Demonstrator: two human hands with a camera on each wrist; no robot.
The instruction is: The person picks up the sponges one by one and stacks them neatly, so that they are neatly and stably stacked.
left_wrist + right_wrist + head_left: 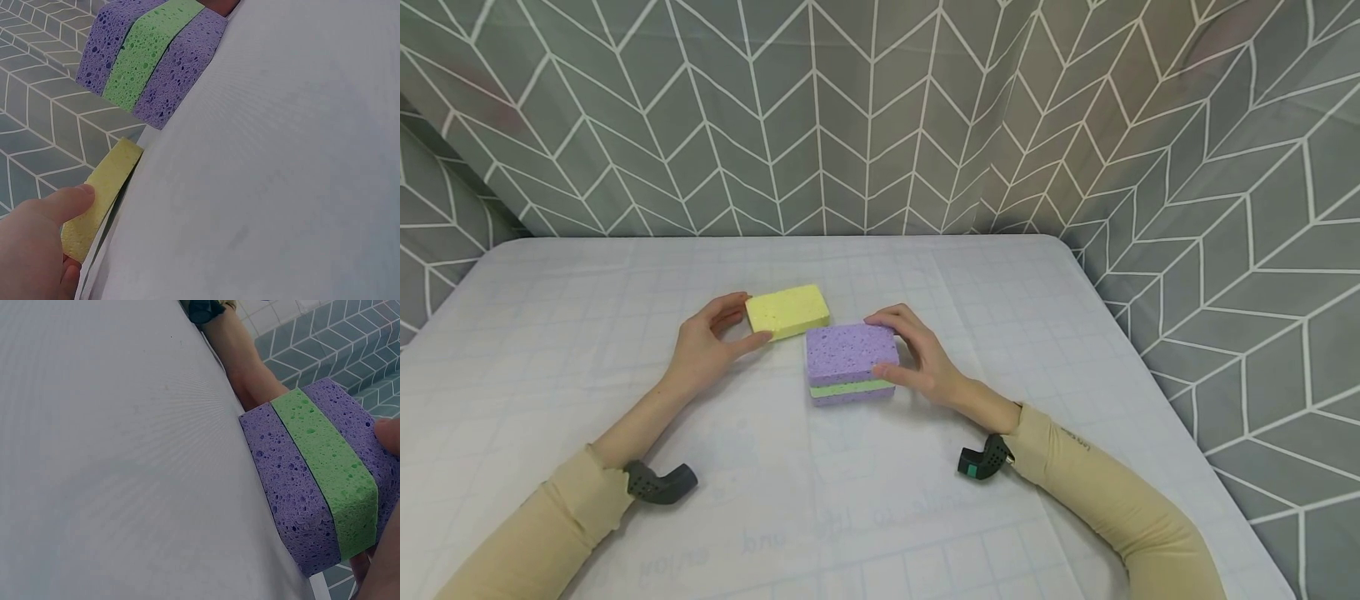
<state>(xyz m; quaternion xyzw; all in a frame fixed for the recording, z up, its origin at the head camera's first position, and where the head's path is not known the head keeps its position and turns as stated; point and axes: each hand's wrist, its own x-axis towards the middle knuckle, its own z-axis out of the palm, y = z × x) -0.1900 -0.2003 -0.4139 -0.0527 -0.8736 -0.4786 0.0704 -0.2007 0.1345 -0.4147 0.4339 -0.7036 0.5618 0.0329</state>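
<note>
A yellow sponge (787, 312) lies flat near the middle of the table, gripped at its left end by my left hand (703, 343). In the left wrist view the thumb presses on its face, and a dark gap runs beneath it. Just right of and nearer than it stands a stack of sponges: an upper purple sponge (850, 343), a green sponge (328, 459) in the middle and a lower purple sponge (284, 487). My right hand (932, 367) grips the stack from its right side, thumb at the near face, fingers at the far corner. The stack's right side is partly hidden.
A white cloth with pale grid lines and faint lettering covers the table (760, 467). Behind and to the right hangs a grey curtain (842, 117) with white chevron lines. Dark wrist devices (661, 483) sit at both cuffs.
</note>
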